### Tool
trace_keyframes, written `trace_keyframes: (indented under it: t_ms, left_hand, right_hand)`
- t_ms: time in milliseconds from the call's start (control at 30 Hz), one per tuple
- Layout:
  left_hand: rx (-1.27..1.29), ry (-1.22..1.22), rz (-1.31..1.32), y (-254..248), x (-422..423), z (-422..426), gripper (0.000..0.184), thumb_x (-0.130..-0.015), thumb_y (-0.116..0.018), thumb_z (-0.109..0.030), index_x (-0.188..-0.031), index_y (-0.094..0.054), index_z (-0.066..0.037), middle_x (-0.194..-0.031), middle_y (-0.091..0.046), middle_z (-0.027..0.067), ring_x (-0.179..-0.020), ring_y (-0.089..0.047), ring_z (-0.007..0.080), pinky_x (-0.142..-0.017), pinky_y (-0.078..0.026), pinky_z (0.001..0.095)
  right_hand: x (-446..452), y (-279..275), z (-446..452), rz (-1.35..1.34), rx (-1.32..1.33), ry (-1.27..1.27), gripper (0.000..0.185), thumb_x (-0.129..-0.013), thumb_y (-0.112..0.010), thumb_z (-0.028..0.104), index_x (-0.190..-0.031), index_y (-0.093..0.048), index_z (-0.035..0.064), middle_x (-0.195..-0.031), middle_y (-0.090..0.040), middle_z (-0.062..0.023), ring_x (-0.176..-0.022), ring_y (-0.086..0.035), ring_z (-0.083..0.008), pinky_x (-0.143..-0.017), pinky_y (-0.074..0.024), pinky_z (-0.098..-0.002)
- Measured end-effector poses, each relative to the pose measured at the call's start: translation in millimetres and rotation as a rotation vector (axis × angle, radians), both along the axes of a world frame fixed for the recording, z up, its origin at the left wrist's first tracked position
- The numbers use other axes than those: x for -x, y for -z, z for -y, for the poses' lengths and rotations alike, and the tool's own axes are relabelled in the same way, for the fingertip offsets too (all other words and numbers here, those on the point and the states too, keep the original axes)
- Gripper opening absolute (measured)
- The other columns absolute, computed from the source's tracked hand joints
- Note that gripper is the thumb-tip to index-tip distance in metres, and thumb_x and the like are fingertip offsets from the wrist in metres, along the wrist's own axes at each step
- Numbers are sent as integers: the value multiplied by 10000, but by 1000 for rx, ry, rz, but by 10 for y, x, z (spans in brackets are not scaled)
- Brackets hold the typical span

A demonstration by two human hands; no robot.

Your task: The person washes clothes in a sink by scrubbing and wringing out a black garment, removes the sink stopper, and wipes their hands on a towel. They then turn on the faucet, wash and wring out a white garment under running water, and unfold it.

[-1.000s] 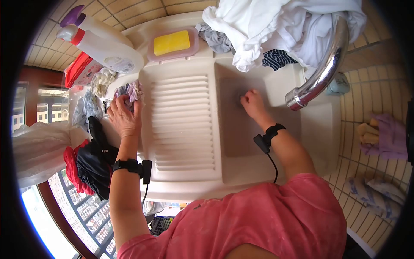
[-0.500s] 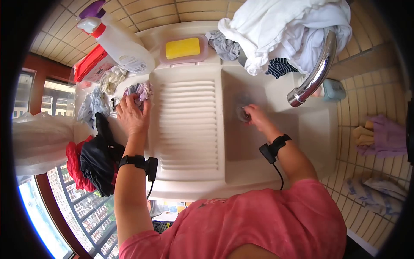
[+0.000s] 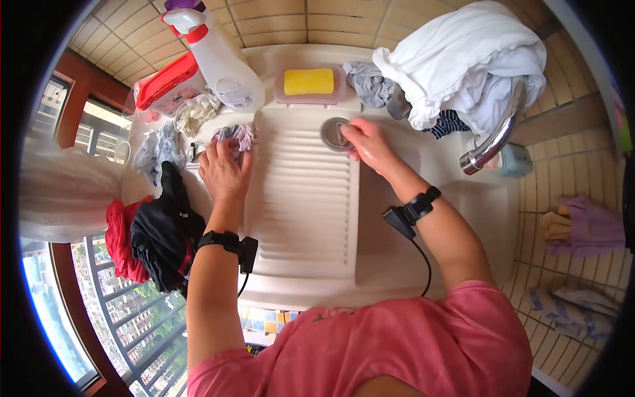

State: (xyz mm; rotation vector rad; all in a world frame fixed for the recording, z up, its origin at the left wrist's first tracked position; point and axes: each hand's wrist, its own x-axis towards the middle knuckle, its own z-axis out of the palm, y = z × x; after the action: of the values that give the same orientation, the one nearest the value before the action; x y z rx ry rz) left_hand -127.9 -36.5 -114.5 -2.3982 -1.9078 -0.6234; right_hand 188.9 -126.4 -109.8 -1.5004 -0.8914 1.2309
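Observation:
My right hand grips a round grey sink drain plug by its middle. The plug is over the upper right of the ribbed washboard, beside the sink basin. At the washboard's left edge, my left hand is closed over a bunched lilac and grey cloth, its fingertips partly hidden by the fabric. A cream cloth and a light blue cloth lie just beyond and to the left of that hand.
A curved metal faucet reaches over the basin from the right. White laundry is heaped behind it. A yellow bar sits in a dish at the back, near a spray bottle. Black clothing hangs at the left edge.
My right hand has lifted the drain plug out of the basin and moved it up and left over the washboard. My left hand stays on the lilac cloth. The view has shifted slightly.

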Motion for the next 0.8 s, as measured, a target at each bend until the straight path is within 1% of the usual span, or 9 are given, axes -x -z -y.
trace_keyframes:
  t_ms: [67,267,333,400,433,500,600,700,800]
  left_hand:
    - [5,-2,9,5,13,-6,449,-820,-702,-463,-1147,-632,-164,-1320,-573,106,-1253,-494,359,-1022,-412,516]
    - [7,-5,10,13,14,-39,522,-770,-769,-432,-1175,-614,-141,-1287,-592,102,-1205,-529,347,-995,-436,487]
    - [-122,23,96,120,45,-85,640,-724,-819,-403,-1253,-572,-140,-1294,-598,102,-1200,-539,344,-1002,-437,474]
    - [-129,12,129,63,49,-60,805,-680,-854,-410,-1362,-516,-149,-1398,-534,130,-1244,-512,355,-1031,-421,504]
    - [-128,3,165,21,29,-50,840,-674,-857,-422,-1387,-507,-150,-1440,-504,139,-1277,-492,362,-1046,-411,520]
    - [-91,-58,135,-53,47,-58,912,-669,-849,-466,-1448,-480,-167,-1498,-453,146,-1364,-420,381,-1092,-364,565]
    - [140,-15,76,76,99,-229,898,-714,-801,-512,-1489,-466,-207,-1520,-434,141,-1420,-358,402,-1130,-306,606]
    - [263,-56,33,-85,-25,-187,924,-735,-797,-502,-1524,-412,-217,-1568,-388,158,-1449,-322,414,-1143,-287,622]
    - [266,-155,-3,-127,-145,-67,946,-753,-798,-508,-1546,-370,-220,-1618,-317,190,-1489,-258,453,-1159,-246,633]
  right_hand:
    - [131,-66,-139,23,-95,-66,212,-990,-650,234,-1031,-606,32,-741,-603,-32,-592,-587,-105,-490,-494,-266]
    - [108,257,-45,213,-113,-69,180,-960,-677,120,-1114,-619,47,-837,-615,-10,-656,-588,-85,-515,-481,-266]
    - [15,440,103,132,-188,-105,187,-983,-653,132,-1158,-633,67,-1018,-631,-4,-810,-623,-91,-635,-552,-256]
    - [-34,471,270,159,-246,-117,152,-1003,-618,114,-1151,-627,79,-1001,-622,11,-831,-628,-76,-636,-524,-244]
    - [-81,424,355,179,-194,-136,128,-1018,-605,128,-1138,-626,88,-989,-632,11,-826,-628,-73,-637,-509,-235]
    - [-88,350,493,195,-205,-80,117,-983,-614,57,-1100,-620,61,-881,-601,15,-673,-549,-63,-576,-465,-233]
    - [-207,227,758,195,-70,-67,134,-1004,-613,128,-1131,-620,85,-888,-620,-4,-721,-614,-88,-598,-501,-249]
    - [-352,95,1005,174,3,-60,161,-1006,-620,150,-1149,-614,78,-916,-636,-18,-734,-634,-104,-609,-528,-268]
    - [-539,10,1239,135,17,-6,166,-995,-628,134,-1146,-615,65,-923,-633,-18,-730,-633,-107,-611,-532,-272]
